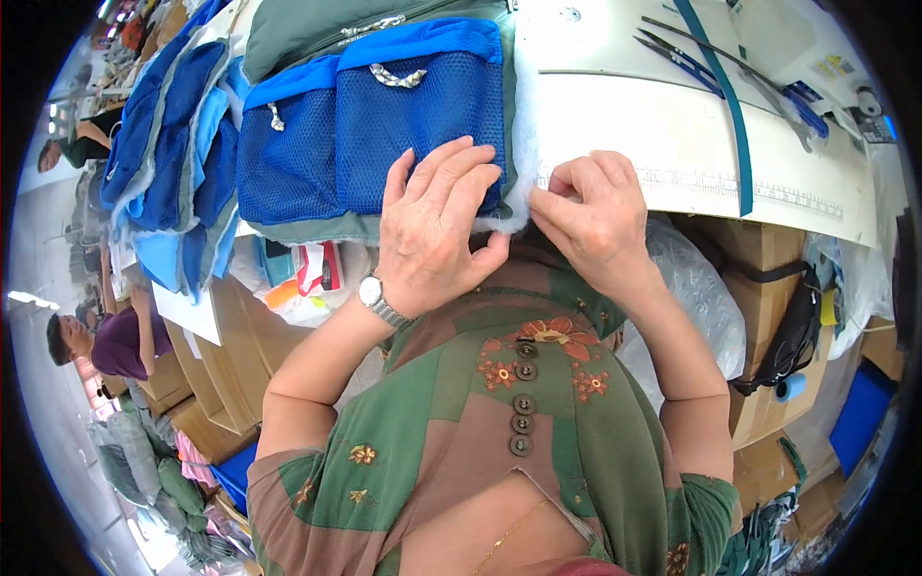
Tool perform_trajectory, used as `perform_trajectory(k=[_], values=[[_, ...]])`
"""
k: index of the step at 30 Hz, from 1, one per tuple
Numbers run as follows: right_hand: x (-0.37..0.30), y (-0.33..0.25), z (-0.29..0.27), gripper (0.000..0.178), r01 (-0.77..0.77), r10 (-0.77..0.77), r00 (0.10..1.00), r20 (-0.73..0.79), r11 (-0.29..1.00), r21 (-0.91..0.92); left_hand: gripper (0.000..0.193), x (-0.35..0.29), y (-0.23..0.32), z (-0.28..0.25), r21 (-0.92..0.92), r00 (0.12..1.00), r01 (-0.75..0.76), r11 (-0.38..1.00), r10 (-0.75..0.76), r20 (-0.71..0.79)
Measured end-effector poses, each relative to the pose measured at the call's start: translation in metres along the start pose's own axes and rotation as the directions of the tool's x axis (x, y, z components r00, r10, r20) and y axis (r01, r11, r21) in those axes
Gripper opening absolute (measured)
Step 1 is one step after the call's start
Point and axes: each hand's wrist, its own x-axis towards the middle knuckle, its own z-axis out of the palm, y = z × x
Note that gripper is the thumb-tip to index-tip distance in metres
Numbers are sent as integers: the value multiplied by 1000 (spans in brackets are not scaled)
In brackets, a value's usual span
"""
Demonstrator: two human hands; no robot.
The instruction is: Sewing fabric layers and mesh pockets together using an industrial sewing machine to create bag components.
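A grey-green fabric panel with two blue mesh pockets lies at the table's near edge. Patterned cord pulls hang from the pockets, and a zipper runs above them. White fluffy padding sticks out along the panel's right side and lower right corner. My left hand rests on the larger pocket, fingers stretched out flat, thumb by the padding at the lower edge. At that corner my right hand has its thumb and forefinger pinched together on the padding's edge. The other right fingers are curled.
Similar blue mesh pieces are heaped at the left. Thread snips, scissors, a teal strip and a printed ruler scale are on the white table. Cardboard boxes stand below; other people sit at the far left.
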Motion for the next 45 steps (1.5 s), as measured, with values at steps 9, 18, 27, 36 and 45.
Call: perform_trajectory(k=[9,18,27,36,45], values=[[-12,6,9,17,105,-109,989,-103,994,-42,32,7,-3,-1,51,994,-96,994,93,57],[-13,7,9,17,126,-130,986,-108,991,-40,28,9,-17,-2,8,994,-97,995,96,44],[-13,8,8,16,152,-155,986,-68,987,-42,22,12,-14,-9,38,991,-128,991,126,55],[-14,-11,-1,25,-68,74,995,-61,993,98,20,11,-13,-21,-162,964,-55,985,95,250],[-11,-10,6,23,-17,17,1000,10,1000,5,18,31,-29,-36,-197,909,-215,956,270,317]])
